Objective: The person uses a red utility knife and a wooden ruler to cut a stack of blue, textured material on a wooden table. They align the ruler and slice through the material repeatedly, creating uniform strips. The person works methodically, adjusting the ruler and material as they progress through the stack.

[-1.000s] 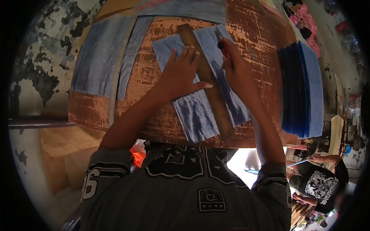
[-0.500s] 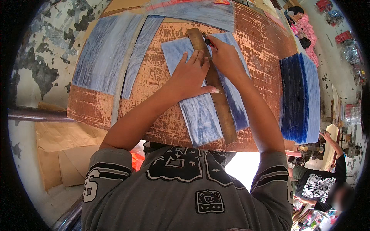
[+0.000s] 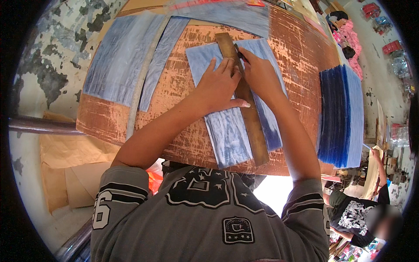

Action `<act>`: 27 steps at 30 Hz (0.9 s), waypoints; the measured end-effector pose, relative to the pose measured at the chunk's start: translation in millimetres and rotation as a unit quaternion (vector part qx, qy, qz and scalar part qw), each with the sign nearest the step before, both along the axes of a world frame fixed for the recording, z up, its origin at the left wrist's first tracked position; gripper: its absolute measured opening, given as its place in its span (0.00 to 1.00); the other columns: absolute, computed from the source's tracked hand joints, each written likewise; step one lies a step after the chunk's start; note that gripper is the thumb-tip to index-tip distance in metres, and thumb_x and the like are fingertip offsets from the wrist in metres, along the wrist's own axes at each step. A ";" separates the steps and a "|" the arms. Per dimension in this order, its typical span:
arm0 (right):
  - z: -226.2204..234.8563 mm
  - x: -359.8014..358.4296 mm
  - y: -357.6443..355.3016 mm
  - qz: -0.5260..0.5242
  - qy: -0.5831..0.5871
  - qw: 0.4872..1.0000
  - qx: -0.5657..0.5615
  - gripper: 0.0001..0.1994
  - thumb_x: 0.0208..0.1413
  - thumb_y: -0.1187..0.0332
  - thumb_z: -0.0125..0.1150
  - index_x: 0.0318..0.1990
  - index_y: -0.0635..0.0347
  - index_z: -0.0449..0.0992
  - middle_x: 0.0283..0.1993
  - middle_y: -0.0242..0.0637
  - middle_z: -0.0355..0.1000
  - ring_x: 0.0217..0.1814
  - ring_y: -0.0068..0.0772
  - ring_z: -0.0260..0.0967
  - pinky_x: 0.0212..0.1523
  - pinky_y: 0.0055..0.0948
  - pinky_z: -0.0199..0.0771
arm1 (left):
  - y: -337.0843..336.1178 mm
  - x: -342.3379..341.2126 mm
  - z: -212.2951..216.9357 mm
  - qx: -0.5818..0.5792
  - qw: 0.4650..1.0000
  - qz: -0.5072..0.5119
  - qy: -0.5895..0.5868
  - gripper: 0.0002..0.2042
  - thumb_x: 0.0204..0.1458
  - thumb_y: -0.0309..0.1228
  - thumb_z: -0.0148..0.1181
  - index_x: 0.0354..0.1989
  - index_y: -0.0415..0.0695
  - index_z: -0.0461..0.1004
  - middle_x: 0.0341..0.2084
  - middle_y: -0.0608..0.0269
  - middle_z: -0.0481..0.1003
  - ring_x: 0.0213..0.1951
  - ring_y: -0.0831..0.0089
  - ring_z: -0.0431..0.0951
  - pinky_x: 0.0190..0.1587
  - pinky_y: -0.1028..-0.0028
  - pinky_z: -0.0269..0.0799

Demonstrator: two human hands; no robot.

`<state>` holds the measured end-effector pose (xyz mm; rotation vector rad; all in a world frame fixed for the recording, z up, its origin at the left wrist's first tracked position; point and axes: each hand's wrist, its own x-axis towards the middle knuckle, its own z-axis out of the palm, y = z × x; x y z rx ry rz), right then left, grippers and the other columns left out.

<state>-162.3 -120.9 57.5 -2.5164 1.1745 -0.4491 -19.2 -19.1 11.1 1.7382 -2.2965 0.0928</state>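
Note:
My left hand (image 3: pixel 217 89) lies on a long flat brownish straightedge (image 3: pixel 252 131), its fingers stretched and thumb spread out. Under the straightedge is a sheet of streaky light-blue material (image 3: pixel 228 140), with part of it showing on either side. In my right hand (image 3: pixel 261 73) a slim dark-handled cutter knife (image 3: pixel 238 53) is gripped. Its front end is against the right edge of the straightedge, below the far end; the blade tip is mostly hidden by my fingers.
The worn brown tabletop (image 3: pixel 301 52) carries a large blue sheet (image 3: pixel 118 56) at left with a long pale strip (image 3: pixel 142 87) across it. More blue material (image 3: pixel 235 19) lies at the far side. A thick stack of blue sheets (image 3: pixel 338 118) stands at right. Another person (image 3: pixel 353 214) is at lower right.
My right hand and the knife have slid slightly nearer along the straightedge. My left hand keeps its place on it. The other person's arm has shifted.

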 end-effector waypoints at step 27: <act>27.2 -175.5 175.3 -0.057 0.064 0.981 0.174 0.27 0.67 0.78 0.54 0.73 0.53 0.69 0.47 0.61 0.80 0.46 0.63 0.79 0.46 0.51 0.77 | -4.0 -1.0 -1.5 -0.027 0.997 0.005 -0.066 0.51 0.57 0.71 0.55 0.67 0.28 0.66 0.67 0.31 0.67 0.71 0.39 0.66 0.74 0.44 0.56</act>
